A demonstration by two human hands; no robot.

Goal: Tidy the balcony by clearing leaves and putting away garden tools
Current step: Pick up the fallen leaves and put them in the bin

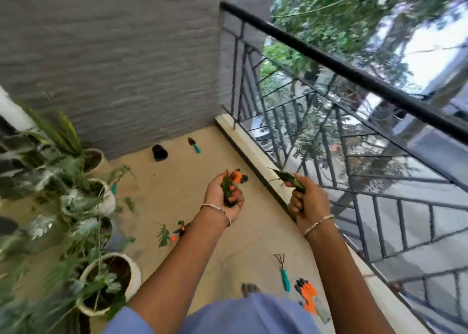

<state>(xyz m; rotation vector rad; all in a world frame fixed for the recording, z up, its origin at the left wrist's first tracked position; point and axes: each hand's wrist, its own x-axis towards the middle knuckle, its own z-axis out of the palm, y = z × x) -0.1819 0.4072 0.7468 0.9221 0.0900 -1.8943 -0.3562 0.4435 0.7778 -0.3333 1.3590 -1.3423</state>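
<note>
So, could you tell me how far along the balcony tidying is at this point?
Early on. Both the left hand and right hand grip gathered leaves. Nothing looks put away: one leaf lies on the floor, and the trowel, hand rake and orange gloves lie out.

I am wearing a thin silvery bracelet (215,209) behind my left hand (224,196) and a beaded bracelet (318,224) behind my right hand (307,199). I am wearing a loose periwinkle-blue garment (253,316), its short sleeve (126,319) leaving my forearms bare, and my toes (249,289) are going unshod.
</note>
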